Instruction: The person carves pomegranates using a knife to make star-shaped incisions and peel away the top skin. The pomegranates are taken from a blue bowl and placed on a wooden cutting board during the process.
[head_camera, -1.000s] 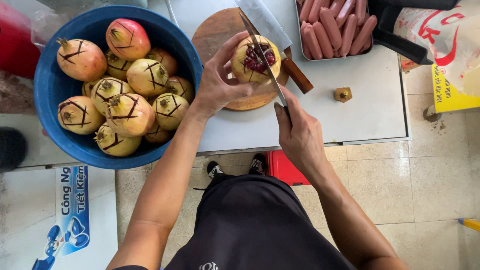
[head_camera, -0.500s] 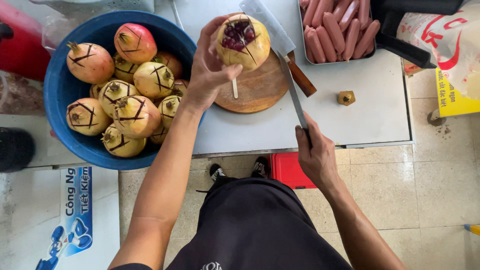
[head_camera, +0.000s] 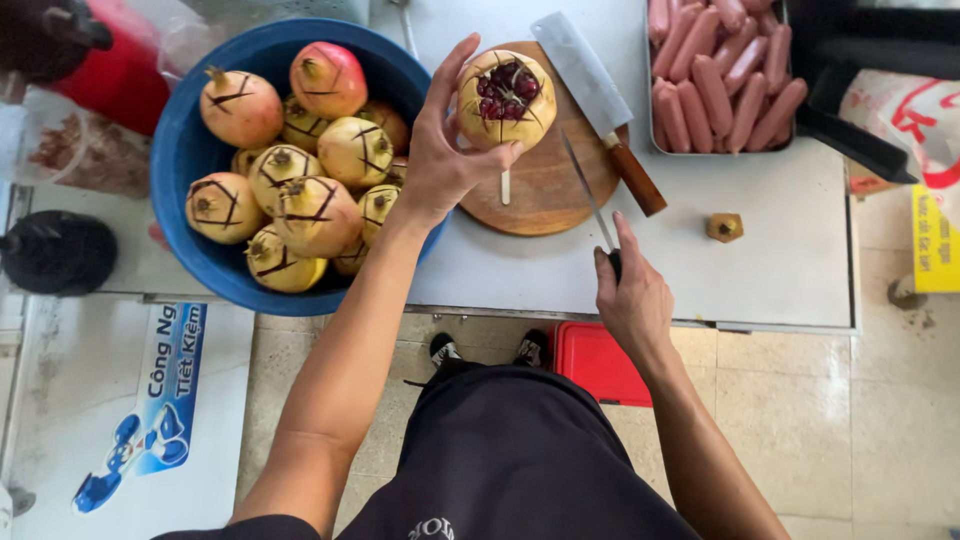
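Observation:
My left hand (head_camera: 440, 160) holds a yellow pomegranate (head_camera: 505, 98) above the round wooden cutting board (head_camera: 545, 185). The fruit's crown is cut off, showing dark red seeds, and its skin is scored. My right hand (head_camera: 633, 300) grips a thin paring knife (head_camera: 590, 200) with the blade pointing up toward the board, a little below and right of the fruit. A cleaver (head_camera: 598, 105) with a wooden handle lies across the board's right side.
A blue basin (head_camera: 190, 160) at the left holds several scored pomegranates (head_camera: 300, 170). A metal tray of sausages (head_camera: 715, 75) sits at the upper right. A cut-off crown piece (head_camera: 724, 227) lies on the white table (head_camera: 760, 270). A red box (head_camera: 595, 360) stands below.
My left hand lifted the pomegranate off the board and moved it left toward the basin. My right hand drew the knife back toward the table's near edge.

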